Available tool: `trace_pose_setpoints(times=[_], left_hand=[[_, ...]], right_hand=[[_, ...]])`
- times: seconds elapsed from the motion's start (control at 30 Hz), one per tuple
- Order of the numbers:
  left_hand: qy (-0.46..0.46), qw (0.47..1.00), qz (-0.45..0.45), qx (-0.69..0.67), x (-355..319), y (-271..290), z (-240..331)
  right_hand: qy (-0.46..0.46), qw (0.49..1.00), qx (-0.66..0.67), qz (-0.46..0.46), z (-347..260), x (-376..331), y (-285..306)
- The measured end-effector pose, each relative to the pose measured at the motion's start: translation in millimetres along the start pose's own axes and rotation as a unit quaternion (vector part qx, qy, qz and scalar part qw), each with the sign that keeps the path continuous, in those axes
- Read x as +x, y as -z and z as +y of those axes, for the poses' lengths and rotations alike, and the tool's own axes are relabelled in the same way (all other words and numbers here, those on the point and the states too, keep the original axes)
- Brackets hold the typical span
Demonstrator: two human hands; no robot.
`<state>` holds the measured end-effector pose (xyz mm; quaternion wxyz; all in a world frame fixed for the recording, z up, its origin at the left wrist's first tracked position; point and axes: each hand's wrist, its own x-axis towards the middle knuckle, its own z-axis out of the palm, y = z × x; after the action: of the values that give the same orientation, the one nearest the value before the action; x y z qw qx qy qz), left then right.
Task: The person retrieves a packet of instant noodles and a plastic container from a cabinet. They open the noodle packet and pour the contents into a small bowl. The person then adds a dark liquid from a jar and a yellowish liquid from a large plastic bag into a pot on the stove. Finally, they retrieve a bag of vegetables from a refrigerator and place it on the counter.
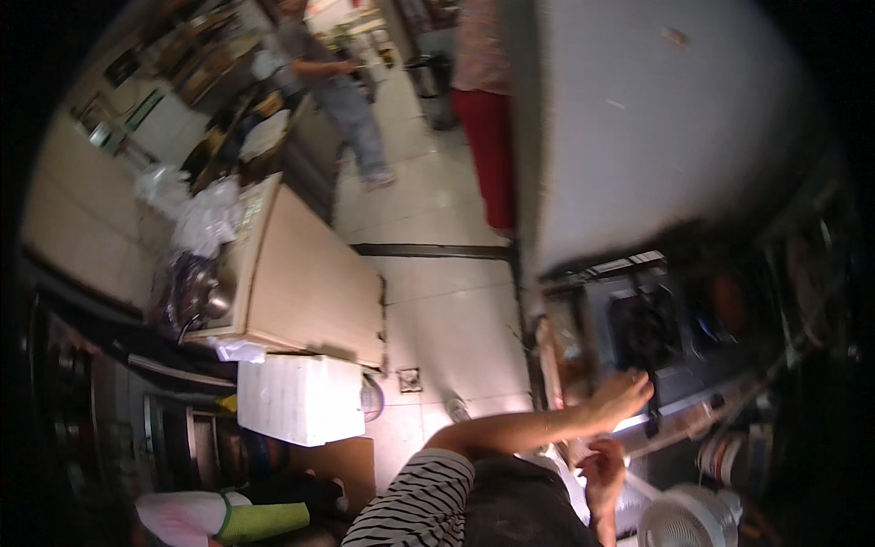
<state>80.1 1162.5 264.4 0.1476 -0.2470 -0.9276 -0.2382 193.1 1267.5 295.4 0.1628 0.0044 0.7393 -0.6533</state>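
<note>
My left hand reaches across my body to the front edge of a gas stove. Its fingers are curled beside a dark upright bar at that edge; what they hold, if anything, is hidden. The black burner lies just beyond that hand. Nearer to my body, my right hand is raised below the left forearm, its fingers bent inward. Blur hides whether anything small sits between them. A striped sleeve covers my left upper arm.
A white fan-like round thing stands near my right side. On the left are a white foam box and a pale cabinet topped with plastic bags. Two other people stand farther off, one in grey trousers, one in red.
</note>
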Motion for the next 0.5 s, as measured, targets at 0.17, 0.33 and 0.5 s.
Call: trace_pose_setpoints(times=[0.17, 0.33, 0.5], left_hand=[[0.286, 0.918, -0.005, -0.275, -155.1, 71.1, -144.2], [0.403, 0.799, 0.001, -0.446, -278.8, 113.5, -222.0], [0.435, 0.72, -0.156, -0.518, -323.8, 147.7, -309.1]], right_hand=[[-0.029, 0.993, -0.036, -0.111, 0.8, 59.4, -114.2], [-0.223, 0.926, 0.008, -0.303, 74.6, 89.0, -196.2], [-0.206, 0.884, -0.119, -0.403, 38.4, 158.4, -253.5]])
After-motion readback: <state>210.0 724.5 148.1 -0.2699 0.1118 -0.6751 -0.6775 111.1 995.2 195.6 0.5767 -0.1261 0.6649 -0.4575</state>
